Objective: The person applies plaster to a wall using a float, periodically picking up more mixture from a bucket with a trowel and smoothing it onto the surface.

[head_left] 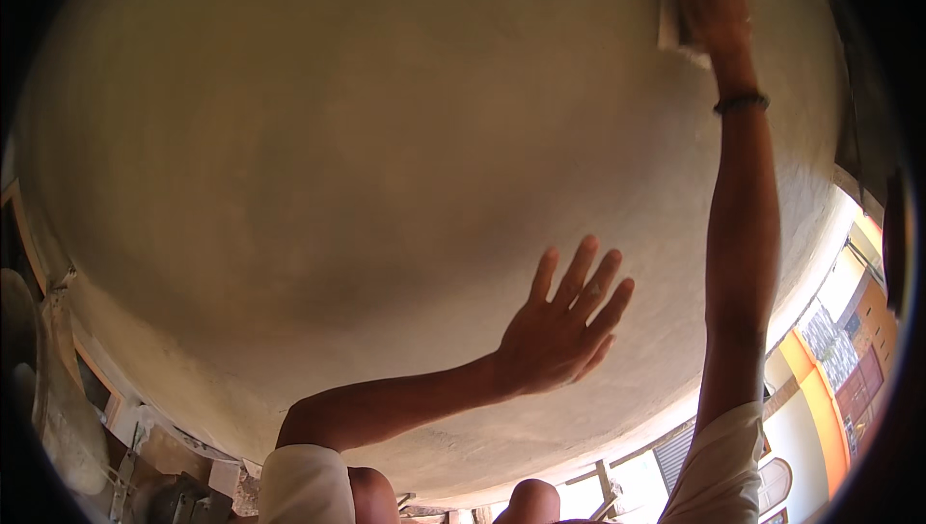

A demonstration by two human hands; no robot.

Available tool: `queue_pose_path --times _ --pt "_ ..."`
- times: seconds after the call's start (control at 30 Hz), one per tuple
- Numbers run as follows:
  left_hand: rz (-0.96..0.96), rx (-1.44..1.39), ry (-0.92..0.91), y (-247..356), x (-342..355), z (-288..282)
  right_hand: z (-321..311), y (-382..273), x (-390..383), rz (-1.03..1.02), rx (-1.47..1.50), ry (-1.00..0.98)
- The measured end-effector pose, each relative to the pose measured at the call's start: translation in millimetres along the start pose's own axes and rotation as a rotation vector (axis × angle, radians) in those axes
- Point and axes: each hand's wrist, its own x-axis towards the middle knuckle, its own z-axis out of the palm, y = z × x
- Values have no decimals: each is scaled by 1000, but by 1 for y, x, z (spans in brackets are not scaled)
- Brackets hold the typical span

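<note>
A broad grey-beige plastered surface fills most of the view. At the upper right, my right hand grips a flat, pale-edged plastering float and holds it against this surface. The fingers hide much of the float, and its grip is too dark to make out. A dark bracelet circles my right wrist. Lower down, near the middle, my left hand is spread with fingers apart and holds nothing. It is at or close to the plaster; whether it touches cannot be told.
Beyond the surface's lower right edge are a building with an orange pillar and a white wall. Window frames and dim clutter lie at the lower left. My two knees show at the bottom edge.
</note>
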Motion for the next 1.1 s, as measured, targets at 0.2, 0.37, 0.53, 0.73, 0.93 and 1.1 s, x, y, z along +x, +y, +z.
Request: queue_pose_path --times 0.2,0.37,0.53,0.73,0.93,1.1 --pt "66 -49 -151 18 -23 -14 -48 -110 -195 -506 215 -222" --pt "11 -59 -225 13 -66 -39 -55 76 -227 -235 115 -130" --pt "47 -122 -205 17 -78 -13 -33 3 -138 263 308 33" --pt "316 -101 -224 42 -99 -26 -69 -129 -355 -474 256 -606" --pt "272 -99 -382 22 -122 -52 -67 52 -266 59 178 -141" --pt "301 -122 -497 34 -107 -16 -49 -150 -302 -43 338 -343"
